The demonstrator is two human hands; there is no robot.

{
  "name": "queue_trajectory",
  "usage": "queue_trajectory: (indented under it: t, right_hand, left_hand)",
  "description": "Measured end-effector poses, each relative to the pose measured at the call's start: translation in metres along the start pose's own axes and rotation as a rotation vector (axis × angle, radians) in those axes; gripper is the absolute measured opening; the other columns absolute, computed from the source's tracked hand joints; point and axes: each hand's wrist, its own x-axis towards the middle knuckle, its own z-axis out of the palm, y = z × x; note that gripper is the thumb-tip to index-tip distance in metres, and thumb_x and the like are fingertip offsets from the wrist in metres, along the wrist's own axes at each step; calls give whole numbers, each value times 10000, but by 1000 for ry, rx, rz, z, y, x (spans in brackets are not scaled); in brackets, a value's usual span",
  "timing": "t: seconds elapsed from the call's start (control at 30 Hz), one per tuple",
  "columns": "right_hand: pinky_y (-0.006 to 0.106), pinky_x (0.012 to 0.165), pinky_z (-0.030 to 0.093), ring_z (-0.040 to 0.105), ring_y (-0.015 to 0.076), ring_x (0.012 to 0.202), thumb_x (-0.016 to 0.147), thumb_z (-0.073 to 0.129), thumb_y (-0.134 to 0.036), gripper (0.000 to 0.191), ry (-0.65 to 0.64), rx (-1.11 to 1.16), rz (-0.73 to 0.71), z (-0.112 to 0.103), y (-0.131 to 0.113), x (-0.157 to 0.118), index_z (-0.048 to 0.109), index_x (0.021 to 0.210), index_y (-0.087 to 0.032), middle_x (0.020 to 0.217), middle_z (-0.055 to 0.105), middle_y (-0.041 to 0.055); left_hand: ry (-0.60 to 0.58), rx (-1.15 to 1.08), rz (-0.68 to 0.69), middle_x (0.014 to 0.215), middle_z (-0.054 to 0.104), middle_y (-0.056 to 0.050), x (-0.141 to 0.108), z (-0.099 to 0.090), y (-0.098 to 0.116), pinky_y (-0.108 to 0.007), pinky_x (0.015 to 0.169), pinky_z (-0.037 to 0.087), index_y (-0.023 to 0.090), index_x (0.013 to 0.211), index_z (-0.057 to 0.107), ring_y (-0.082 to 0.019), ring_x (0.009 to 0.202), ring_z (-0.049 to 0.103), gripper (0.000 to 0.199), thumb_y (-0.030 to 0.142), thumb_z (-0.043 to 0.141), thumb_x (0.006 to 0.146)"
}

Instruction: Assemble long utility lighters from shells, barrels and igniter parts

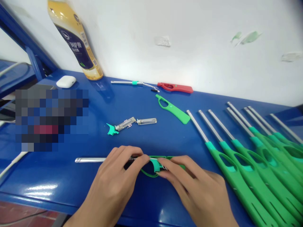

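Observation:
A partly opened long-neck gas lighter lies across the blue tabletop between my hands, its silver tube (90,160) pointing left. My left hand (118,176) is closed around the place where the tube meets the green casing (149,174), thumb and forefinger pressed together. Fingertips of my right hand (194,178) pinch the lighter beside its teal trigger (155,165), where thin pale wires show. The casing's right end is mostly hidden under that hand. Beyond lie a loose teal trigger piece (111,129), a clear fuel tank (126,124) and a second clear tank (147,121).
Several green lighters (246,176) lie side by side at right. Farther back are a green casing half (177,113), a red casing (178,88) and a tube with wires (123,82). A yellow bottle (78,44) and a white earbud case (66,82) stand at back left.

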Motion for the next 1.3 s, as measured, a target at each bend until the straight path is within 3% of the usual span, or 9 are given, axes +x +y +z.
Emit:
queue_trajectory:
  t: [0.2,0.33,0.5,0.67,0.83,0.93,1.13,1.3]
  right_hand:
    - [233,503,506,684,49,534,1115,511,-384,282,-48,66,66,-6,5,-3,769,1116,-268,1039,789,-43]
    - [199,520,533,703,48,548,1127,483,-347,331,-64,57,54,-11,8,-4,789,1026,-271,989,795,-53]
    - [163,607,579,721,51,582,1123,489,-296,319,-99,86,40,-12,10,-3,794,1030,-282,995,802,-56]
    - [162,629,583,729,57,606,1121,493,-288,324,-97,111,65,-11,8,-4,798,1012,-290,981,802,-53]
    - [178,642,579,735,70,628,1105,538,-319,258,-102,94,131,-10,7,-7,777,1013,-288,963,788,-56]
    - [175,670,574,738,67,648,1112,522,-299,278,-111,98,94,-10,9,-6,775,998,-282,971,785,-50]
    - [197,589,517,694,57,542,1120,510,-312,321,25,37,46,-8,3,1,760,933,-233,891,795,-41]
    - [206,597,511,744,72,608,1099,563,-321,252,51,39,60,-6,-3,4,723,939,-210,865,789,-40]
  left_hand:
    - [15,8,-16,1107,626,-50,-1,1,0,-356,844,471,180,1184,678,-169,947,586,345,-74,550,988]
    - [20,-12,-16,1076,640,-58,0,-4,4,-357,808,492,177,1157,675,-178,921,601,251,0,575,1009]
    - [7,-1,4,1102,677,-74,5,-10,9,-400,895,501,163,1180,686,-215,991,636,162,131,639,1028]
    - [6,29,48,1026,701,-59,9,-9,8,-380,816,487,153,1095,720,-210,920,639,102,128,649,1025]
    - [14,35,79,1002,700,-69,9,-8,9,-385,828,484,123,1093,714,-217,923,630,99,106,651,1019]
    - [12,58,102,1002,706,-70,8,-9,9,-399,843,483,124,1108,711,-234,942,638,100,124,651,1027]
    - [15,121,147,1015,736,-72,7,-10,9,-420,861,502,122,1173,700,-253,948,683,147,158,628,1050]
    - [23,163,179,937,767,-61,11,-9,11,-410,781,505,114,1136,689,-257,889,729,145,168,565,1084]
